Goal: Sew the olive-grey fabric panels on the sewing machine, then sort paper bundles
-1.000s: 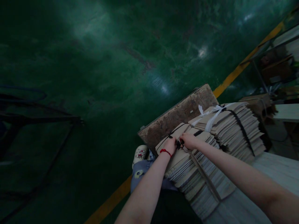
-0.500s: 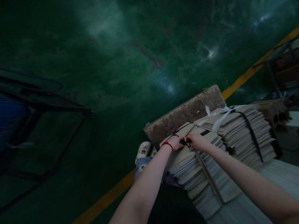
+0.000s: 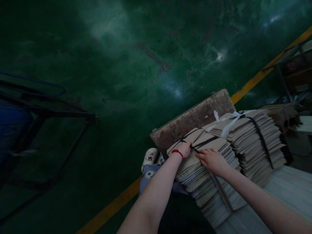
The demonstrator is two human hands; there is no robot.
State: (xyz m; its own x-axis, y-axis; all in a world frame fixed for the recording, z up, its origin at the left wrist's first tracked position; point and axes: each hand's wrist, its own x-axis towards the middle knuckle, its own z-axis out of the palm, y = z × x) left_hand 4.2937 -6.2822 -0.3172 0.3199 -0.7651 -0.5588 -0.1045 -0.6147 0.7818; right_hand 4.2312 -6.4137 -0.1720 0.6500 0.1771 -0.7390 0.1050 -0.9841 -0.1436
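Left-hand grip (image 3: 184,149) narrow, thumb and fingers closed on a thin black strap (image 3: 194,148) lying across the top of a stack of flattened cardboard sheets (image 3: 202,182). Right hand (image 3: 212,161) open, fingers spread, pressed flat on that stack just beside the strap, holding nothing. Strap end runs out of the left fingers; no finished knot visible on this stack, though a brown band (image 3: 220,191) crosses its near side. Touching it on the far right, a second cardboard bundle (image 3: 248,143) is already bound with a black strap (image 3: 262,139) and a knotted white ribbon (image 3: 230,122). Both rest on a pale flat surface (image 3: 275,198), with a worn wooden board (image 3: 192,118) at the stack's far edge. Red string bracelet (image 3: 177,152) on the left wrist. Below the left arm, a white clog (image 3: 149,157) and blue trouser leg (image 3: 148,177). Around: green painted floor (image 3: 109,65), yellow line (image 3: 109,209), dark metal frame (image 3: 60,114) at far left.
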